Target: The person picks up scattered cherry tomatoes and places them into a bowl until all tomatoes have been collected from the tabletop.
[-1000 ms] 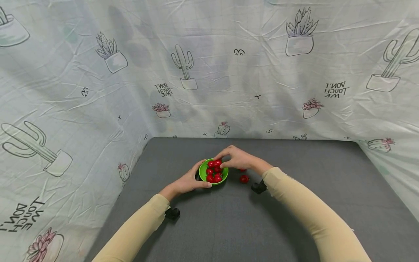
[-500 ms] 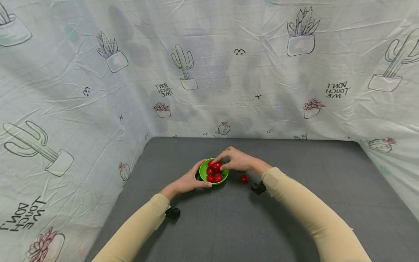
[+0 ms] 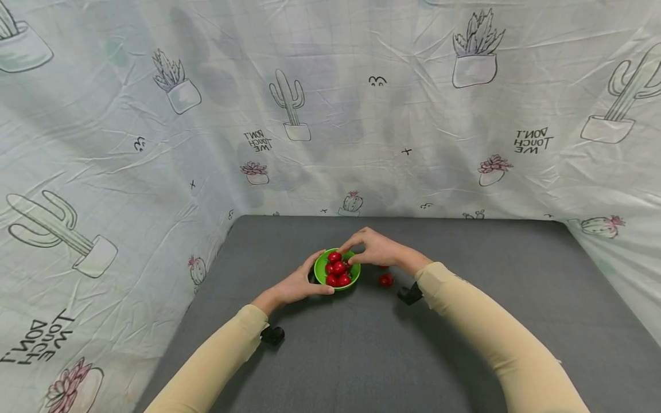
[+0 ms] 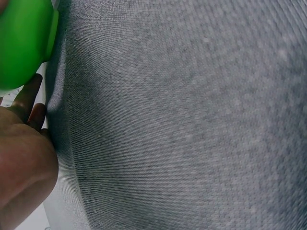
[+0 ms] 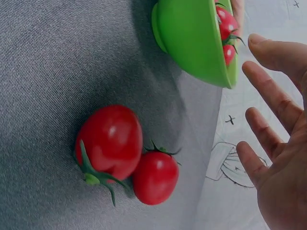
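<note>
My left hand (image 3: 295, 287) holds the green bowl (image 3: 320, 267), its thumb at the near side and its fingers round the left wall. Several red tomatoes (image 3: 338, 268) with green stalks are heaped inside. My right hand (image 3: 377, 249) hovers at the bowl's far right rim, thumb and forefinger apart over the tomatoes. In the right wrist view the fingers of that hand (image 5: 288, 163) are spread and hold nothing. Two tomatoes lie on the cloth beside the bowl: a larger one (image 5: 109, 141) and a smaller one (image 5: 156, 177). The right hand partly hides one of these in the head view.
A dark grey cloth (image 3: 335, 355) covers the table. White fabric with cactus drawings (image 3: 330, 115) hangs behind the table and along its left side. A black wrist camera (image 3: 272, 335) sits under the left wrist, another (image 3: 410, 294) under the right.
Half a second ago my right hand was pinching a tomato on top of the heap. It has let go and drawn back slightly; the tomato rests mid-heap. The left hand has stayed put.
</note>
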A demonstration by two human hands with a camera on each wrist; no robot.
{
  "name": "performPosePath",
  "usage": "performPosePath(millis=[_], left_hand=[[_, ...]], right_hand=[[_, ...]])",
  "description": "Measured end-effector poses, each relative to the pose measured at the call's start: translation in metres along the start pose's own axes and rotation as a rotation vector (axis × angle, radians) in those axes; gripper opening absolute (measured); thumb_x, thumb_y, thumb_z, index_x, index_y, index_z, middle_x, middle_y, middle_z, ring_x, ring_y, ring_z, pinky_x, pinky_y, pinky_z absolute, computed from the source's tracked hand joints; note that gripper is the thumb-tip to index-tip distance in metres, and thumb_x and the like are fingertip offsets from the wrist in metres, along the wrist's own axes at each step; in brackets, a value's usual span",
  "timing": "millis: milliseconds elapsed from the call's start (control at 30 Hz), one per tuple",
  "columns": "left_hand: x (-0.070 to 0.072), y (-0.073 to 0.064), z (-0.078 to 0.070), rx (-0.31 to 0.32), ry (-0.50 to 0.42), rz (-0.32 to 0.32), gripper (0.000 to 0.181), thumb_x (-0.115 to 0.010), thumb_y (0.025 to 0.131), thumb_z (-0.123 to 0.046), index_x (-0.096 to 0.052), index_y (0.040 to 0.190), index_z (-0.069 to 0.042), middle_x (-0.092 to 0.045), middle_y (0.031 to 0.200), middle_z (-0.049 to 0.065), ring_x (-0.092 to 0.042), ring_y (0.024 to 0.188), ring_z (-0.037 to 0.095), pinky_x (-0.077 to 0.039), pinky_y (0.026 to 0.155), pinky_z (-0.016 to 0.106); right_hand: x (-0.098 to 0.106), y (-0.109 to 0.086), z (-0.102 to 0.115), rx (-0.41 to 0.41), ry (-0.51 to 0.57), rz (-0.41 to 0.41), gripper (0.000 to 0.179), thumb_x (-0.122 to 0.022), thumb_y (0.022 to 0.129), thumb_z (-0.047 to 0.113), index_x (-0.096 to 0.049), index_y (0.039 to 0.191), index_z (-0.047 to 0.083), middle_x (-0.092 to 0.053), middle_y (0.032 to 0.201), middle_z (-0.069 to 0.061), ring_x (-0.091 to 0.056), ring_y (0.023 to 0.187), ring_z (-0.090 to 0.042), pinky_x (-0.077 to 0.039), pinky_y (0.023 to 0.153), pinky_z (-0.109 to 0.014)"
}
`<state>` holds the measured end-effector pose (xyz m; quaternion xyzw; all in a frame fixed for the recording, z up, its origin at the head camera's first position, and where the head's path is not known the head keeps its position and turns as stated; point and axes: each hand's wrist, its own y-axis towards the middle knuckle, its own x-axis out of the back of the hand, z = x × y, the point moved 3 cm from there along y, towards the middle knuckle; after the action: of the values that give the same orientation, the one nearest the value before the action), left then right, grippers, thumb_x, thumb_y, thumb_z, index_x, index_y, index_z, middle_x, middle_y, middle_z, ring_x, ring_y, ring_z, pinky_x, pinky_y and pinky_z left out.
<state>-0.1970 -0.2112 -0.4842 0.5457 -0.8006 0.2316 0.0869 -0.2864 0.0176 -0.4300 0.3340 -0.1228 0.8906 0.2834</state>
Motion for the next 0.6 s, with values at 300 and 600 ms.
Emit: performPosePath(millis=[300, 600], left_hand=[[0.000, 0.004, 0.007, -0.042, 0.026, 0.003, 0.104, -0.085, 0.085, -0.040, -0.018, 0.164, -0.031, -0.022, 0.166, 0.003, -0.021, 0.151, 0.027, -0.019, 0.117, 0.063], [-0.001, 0.004, 0.010, -0.040, 0.054, -0.011, 0.104, -0.085, 0.084, -0.044, -0.020, 0.164, -0.033, -0.023, 0.166, 0.004, -0.022, 0.151, 0.029, -0.021, 0.117, 0.062]], right_hand=[[0.011, -0.014, 0.000, -0.014, 0.016, -0.067, 0.033, -0.076, 0.095, 0.019, -0.074, 0.129, 0.018, -0.068, 0.125, 0.006, -0.039, 0.131, -0.027, -0.035, 0.106, -0.059], [0.025, -0.043, -0.007, -0.034, 0.000, -0.134, 0.033, -0.076, 0.095, 0.023, -0.074, 0.128, 0.025, -0.067, 0.127, 0.008, -0.041, 0.131, -0.025, -0.036, 0.107, -0.058]])
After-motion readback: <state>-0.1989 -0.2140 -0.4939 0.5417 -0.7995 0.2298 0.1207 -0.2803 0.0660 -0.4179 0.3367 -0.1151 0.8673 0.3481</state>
